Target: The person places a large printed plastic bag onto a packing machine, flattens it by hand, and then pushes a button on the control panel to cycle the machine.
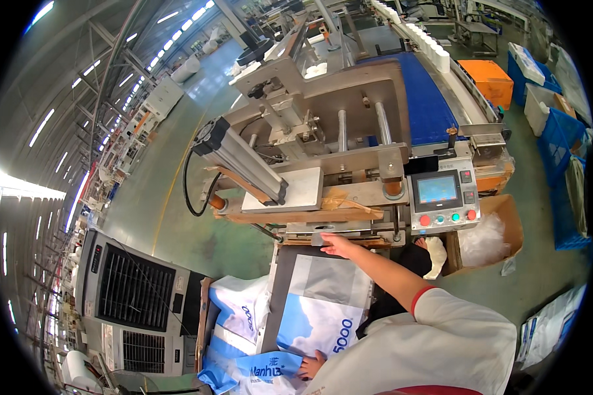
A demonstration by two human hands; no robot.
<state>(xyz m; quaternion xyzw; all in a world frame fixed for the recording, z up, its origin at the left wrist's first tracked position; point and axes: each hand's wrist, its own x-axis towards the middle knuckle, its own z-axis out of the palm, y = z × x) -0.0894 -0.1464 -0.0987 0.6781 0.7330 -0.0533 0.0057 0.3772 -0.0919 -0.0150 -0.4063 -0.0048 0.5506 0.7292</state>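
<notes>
My right hand (pixel 338 246) reaches forward to the front edge of the machine, its thumb and fingers around a small translucent plastic piece (pixel 319 239). Just below it a printed plastic bag (pixel 323 309), white and light blue with a greyish clear end, lies flat on a dark board (pixel 284 266). My left hand (pixel 311 366) rests near my body at the bag's near end, fingers spread, beside a blue-and-white package (pixel 263 368). Another blue-and-white package (pixel 240 309) lies to the left of the board.
Ahead stands a metal machine (pixel 355 122) with a cylinder (pixel 243 164) and a blue conveyor belt (pixel 428 99). Its control panel (pixel 441 194) has a screen and coloured buttons. A cardboard box (pixel 507 230) holds clear film. An air cooler (pixel 135 283) stands left; blue crates (pixel 563 145) are at right.
</notes>
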